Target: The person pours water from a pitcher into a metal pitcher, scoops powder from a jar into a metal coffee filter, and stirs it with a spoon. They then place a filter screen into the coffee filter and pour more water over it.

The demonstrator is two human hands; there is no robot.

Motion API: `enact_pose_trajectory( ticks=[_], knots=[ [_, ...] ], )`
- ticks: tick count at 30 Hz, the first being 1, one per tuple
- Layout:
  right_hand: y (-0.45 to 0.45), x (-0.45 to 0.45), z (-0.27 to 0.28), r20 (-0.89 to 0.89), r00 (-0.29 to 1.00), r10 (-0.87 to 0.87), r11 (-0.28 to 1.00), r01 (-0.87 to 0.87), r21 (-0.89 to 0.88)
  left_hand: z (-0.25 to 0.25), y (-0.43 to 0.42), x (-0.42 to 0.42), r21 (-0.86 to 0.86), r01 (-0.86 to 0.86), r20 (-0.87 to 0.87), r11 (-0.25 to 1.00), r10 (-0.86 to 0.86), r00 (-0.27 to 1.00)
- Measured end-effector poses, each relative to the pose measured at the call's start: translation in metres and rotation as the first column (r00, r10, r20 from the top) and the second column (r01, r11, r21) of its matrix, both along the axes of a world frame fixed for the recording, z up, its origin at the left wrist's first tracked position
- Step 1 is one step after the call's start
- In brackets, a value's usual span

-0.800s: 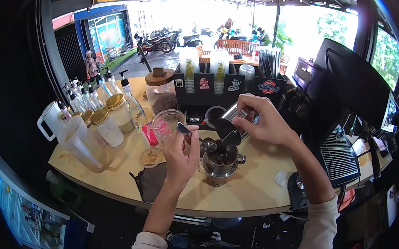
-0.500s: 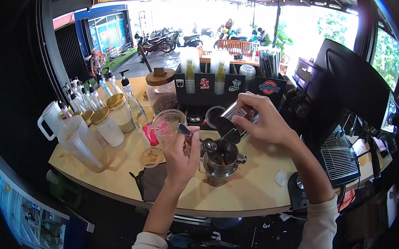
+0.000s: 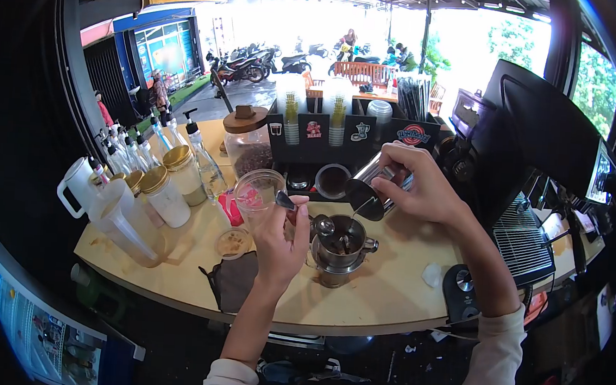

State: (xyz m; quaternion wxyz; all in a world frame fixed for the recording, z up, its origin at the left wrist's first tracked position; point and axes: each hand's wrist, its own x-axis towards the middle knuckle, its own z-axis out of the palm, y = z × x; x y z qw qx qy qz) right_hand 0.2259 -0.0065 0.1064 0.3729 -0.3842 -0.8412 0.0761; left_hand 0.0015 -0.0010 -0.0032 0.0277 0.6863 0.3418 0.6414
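My left hand (image 3: 280, 244) is closed in a pinch round a metal spoon (image 3: 324, 226) with a dark handle end. The spoon's bowl hangs over the rim of a steel pot (image 3: 338, 268) with a small side handle, which stands upright on the counter. My right hand (image 3: 421, 182) grips a shiny metal cup (image 3: 374, 170), tilted with its mouth toward the pot. Dark liquid shows at the cup's mouth, and a thin stream runs down into the pot. Behind my left hand stands a clear plastic cup (image 3: 259, 186).
Jars with gold lids (image 3: 157, 181), pump bottles (image 3: 201, 147) and a plastic jug (image 3: 126, 217) crowd the left. A bean jar (image 3: 247, 150) and a black organiser (image 3: 304, 137) stand behind. A dark cloth (image 3: 232, 283) lies at the front; a drip grate (image 3: 520, 241) is right.
The metal cup in my right hand has shifted slightly right, and the broad dark pour has thinned to a narrow stream. My left hand and the spoon stay nearly still.
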Motion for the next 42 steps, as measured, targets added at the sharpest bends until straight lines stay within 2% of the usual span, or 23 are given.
enact_pose_trajectory(
  ticks=[6, 9, 15, 17, 21, 23, 27, 29, 30, 32, 33, 35, 36, 38, 39, 41, 42],
  knots=[
    [-0.007, 0.005, 0.001, 0.011, 1.000, -0.019, 1.000, 0.019, 0.013, 0.001, -0.002, 0.002, 0.019, 0.008, -0.007, 1.000, -0.008, 1.000],
    [-0.010, 0.007, 0.001, 0.035, 0.999, -0.003, 1.000, 0.002, 0.020, 0.003, -0.006, 0.005, -0.053, 0.067, 0.065, 0.996, -0.064, 0.996],
    [-0.017, 0.001, 0.002, 0.027, 1.000, 0.005, 0.999, -0.006, 0.035, 0.001, -0.007, 0.004, -0.008, 0.058, -0.008, 0.998, -0.058, 0.998],
    [-0.017, -0.001, 0.001, 0.026, 0.999, 0.022, 0.998, -0.023, 0.058, 0.001, -0.007, 0.002, 0.007, 0.049, -0.083, 0.999, -0.048, 0.995],
    [-0.019, -0.008, 0.003, 0.019, 0.999, 0.040, 0.998, -0.041, 0.049, 0.004, -0.011, 0.003, 0.006, 0.071, -0.065, 0.997, -0.071, 0.995],
    [-0.021, -0.013, 0.005, -0.033, 0.999, 0.033, 0.999, -0.033, -0.011, 0.004, -0.011, 0.001, -0.002, 0.058, -0.113, 0.998, -0.058, 0.992],
    [-0.016, -0.013, 0.001, -0.054, 0.997, 0.054, 0.999, -0.053, 0.004, 0.002, -0.010, 0.000, 0.032, 0.063, -0.137, 0.997, -0.058, 0.989],
    [-0.012, -0.011, -0.002, 0.018, 0.998, 0.059, 0.984, -0.061, 0.169, 0.002, -0.010, -0.001, 0.047, 0.059, -0.173, 0.997, -0.050, 0.984],
    [-0.014, -0.011, -0.002, 0.018, 0.998, 0.060, 0.984, -0.062, 0.170, 0.002, -0.010, 0.000, 0.047, 0.058, -0.173, 0.997, -0.049, 0.984],
    [-0.018, -0.011, -0.005, -0.100, 0.995, 0.009, 0.996, -0.001, 0.085, 0.001, -0.012, 0.001, 0.024, 0.106, -0.131, 0.994, -0.102, 0.986],
    [-0.018, -0.010, -0.007, -0.100, 0.995, 0.010, 0.996, -0.001, 0.085, 0.001, -0.011, 0.001, 0.024, 0.106, -0.131, 0.994, -0.102, 0.986],
    [-0.016, -0.004, -0.016, -0.332, 0.942, -0.042, 0.988, -0.010, -0.153, -0.002, -0.009, -0.001, 0.072, 0.108, -0.198, 0.992, -0.092, 0.976],
    [-0.013, 0.000, -0.023, -0.333, 0.942, -0.041, 0.988, -0.010, -0.152, -0.003, -0.009, -0.001, 0.072, 0.108, -0.199, 0.992, -0.092, 0.976],
    [-0.004, 0.011, -0.039, -0.516, 0.855, -0.047, 0.989, -0.032, -0.143, -0.004, -0.009, -0.001, 0.064, 0.131, -0.215, 0.989, -0.114, 0.970],
    [-0.003, 0.018, -0.046, -0.516, 0.855, -0.045, 0.989, -0.034, -0.141, -0.006, -0.007, -0.002, 0.065, 0.129, -0.216, 0.989, -0.112, 0.970],
    [-0.003, 0.027, -0.056, -0.677, 0.729, -0.096, 0.963, -0.103, -0.249, -0.012, -0.003, -0.004, 0.044, 0.170, -0.247, 0.985, -0.154, 0.957],
    [-0.011, 0.025, -0.053, -0.707, 0.699, -0.112, 0.965, -0.093, -0.245, -0.013, -0.003, -0.006, 0.046, 0.167, -0.248, 0.985, -0.150, 0.957]
  ],
)
